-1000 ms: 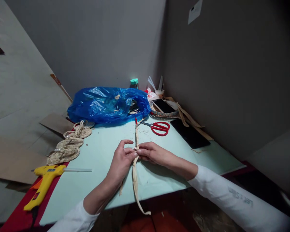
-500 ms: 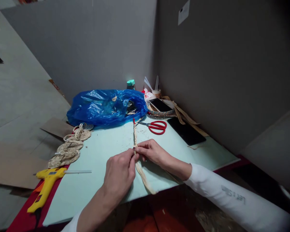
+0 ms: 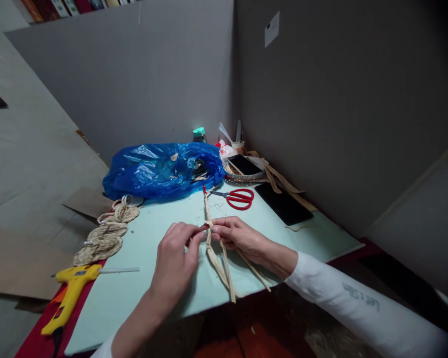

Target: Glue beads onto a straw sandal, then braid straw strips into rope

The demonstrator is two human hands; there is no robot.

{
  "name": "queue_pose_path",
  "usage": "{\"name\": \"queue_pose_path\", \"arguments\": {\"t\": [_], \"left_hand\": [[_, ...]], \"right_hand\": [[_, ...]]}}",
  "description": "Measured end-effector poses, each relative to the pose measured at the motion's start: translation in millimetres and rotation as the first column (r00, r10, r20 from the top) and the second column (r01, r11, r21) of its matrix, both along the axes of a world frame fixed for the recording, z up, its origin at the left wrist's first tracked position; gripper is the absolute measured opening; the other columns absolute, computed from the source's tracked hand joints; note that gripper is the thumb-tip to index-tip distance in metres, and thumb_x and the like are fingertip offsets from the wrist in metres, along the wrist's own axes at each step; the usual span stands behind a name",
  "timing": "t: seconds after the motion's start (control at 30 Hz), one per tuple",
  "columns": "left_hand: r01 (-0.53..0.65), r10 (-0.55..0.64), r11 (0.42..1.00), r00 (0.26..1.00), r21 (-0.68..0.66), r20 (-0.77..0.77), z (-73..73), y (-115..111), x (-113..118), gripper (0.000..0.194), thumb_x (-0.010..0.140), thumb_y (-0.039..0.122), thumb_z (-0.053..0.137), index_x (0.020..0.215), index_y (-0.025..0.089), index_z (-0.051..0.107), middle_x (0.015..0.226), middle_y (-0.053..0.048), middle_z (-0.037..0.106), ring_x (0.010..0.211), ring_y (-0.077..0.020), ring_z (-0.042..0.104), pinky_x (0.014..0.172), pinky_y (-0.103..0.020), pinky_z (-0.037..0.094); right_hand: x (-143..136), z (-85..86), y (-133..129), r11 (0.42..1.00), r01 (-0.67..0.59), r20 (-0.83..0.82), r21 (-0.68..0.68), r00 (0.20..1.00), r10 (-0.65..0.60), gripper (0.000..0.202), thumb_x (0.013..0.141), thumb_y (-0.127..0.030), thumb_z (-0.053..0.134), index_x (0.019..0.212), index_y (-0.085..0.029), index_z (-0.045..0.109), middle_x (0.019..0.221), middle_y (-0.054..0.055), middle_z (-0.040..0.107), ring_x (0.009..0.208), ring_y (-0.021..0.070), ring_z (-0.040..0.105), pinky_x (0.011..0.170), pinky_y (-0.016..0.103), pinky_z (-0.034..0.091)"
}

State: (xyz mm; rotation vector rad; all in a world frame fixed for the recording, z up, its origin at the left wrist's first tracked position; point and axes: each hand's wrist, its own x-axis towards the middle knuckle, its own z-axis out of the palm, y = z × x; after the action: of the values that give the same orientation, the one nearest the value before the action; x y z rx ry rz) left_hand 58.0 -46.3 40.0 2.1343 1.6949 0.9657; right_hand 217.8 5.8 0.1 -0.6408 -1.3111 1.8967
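A pale braid (image 3: 206,208) of flat plant-fibre strands runs from a small red clip (image 3: 204,189) at its far end towards me. Its loose strands (image 3: 220,268) hang down over the near part of the table. My left hand (image 3: 179,251) pinches the braid's near end from the left, thumb against forefinger. From the right, my right hand (image 3: 239,236) closes its fingers on the strands at the same spot. Red-handled scissors (image 3: 240,199) lie just beyond my right hand, their blades pointing left towards the clip.
A blue plastic bag (image 3: 160,171) lies at the back. Coiled woven pieces (image 3: 104,233) line the left edge, near a yellow glue gun (image 3: 70,296) holding a clear stick. Right of the scissors lies a black tablet-like slab (image 3: 283,204); a phone (image 3: 244,164) rests on a round basket. Grey partitions stand behind.
My left hand has shifted slightly left of the braid, fingers more visible. The loose strands, bunched together before, now hang apart in several pieces. The view has tilted up slightly.
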Motion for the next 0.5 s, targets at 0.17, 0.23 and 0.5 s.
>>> {"name": "queue_pose_path", "arguments": {"t": [0.17, 0.23, 0.5], "left_hand": [[0.263, 0.076, 0.872, 0.761, -0.413, 0.644, -7.0, 32, -9, 0.023, 0.078, 0.03, 0.062, 0.094, 0.018, 0.049, 0.078, -0.002, 0.061, 0.075, -0.0189, 0.063, 0.073, -0.035, 0.05], [0.287, 0.134, 0.85, 0.694, -0.442, 0.708, -9.9, 34, -5, 0.033, 0.075, 0.028, 0.067, 0.098, 0.019, 0.045, 0.076, -0.001, 0.062, 0.074, -0.0172, 0.064, 0.073, -0.032, 0.05], [0.5, 0.146, 0.702, 0.597, -0.507, 0.789, -21.7, 33, 1, 0.025, 0.073, 0.026, 0.067, 0.087, 0.01, 0.052, 0.063, 0.001, 0.056, 0.041, 0.0003, 0.031, 0.04, -0.014, 0.019]], "right_hand": [[1, 3.0, -6, 0.996, -0.028, 0.003, 0.09, 1.0, 0.028, 0.02, 0.085, -0.029, 0.056, 0.074, -0.013, 0.051, 0.068, -0.003, 0.041, 0.053, 0.0049, 0.025, 0.049, 0.023, 0.015], [2, 4.4, -8, 0.993, -0.018, 0.007, 0.114, 1.0, 0.017, 0.021, 0.087, -0.031, 0.055, 0.076, -0.013, 0.052, 0.068, -0.003, 0.041, 0.053, 0.0053, 0.025, 0.049, 0.023, 0.016], [4, 0.3, -5, 0.99, -0.099, 0.118, 0.103, 0.989, 0.086, 0.019, 0.089, -0.028, 0.05, 0.1, -0.014, 0.056, 0.073, -0.002, 0.045, 0.054, 0.0059, 0.029, 0.05, 0.021, 0.022]]}}
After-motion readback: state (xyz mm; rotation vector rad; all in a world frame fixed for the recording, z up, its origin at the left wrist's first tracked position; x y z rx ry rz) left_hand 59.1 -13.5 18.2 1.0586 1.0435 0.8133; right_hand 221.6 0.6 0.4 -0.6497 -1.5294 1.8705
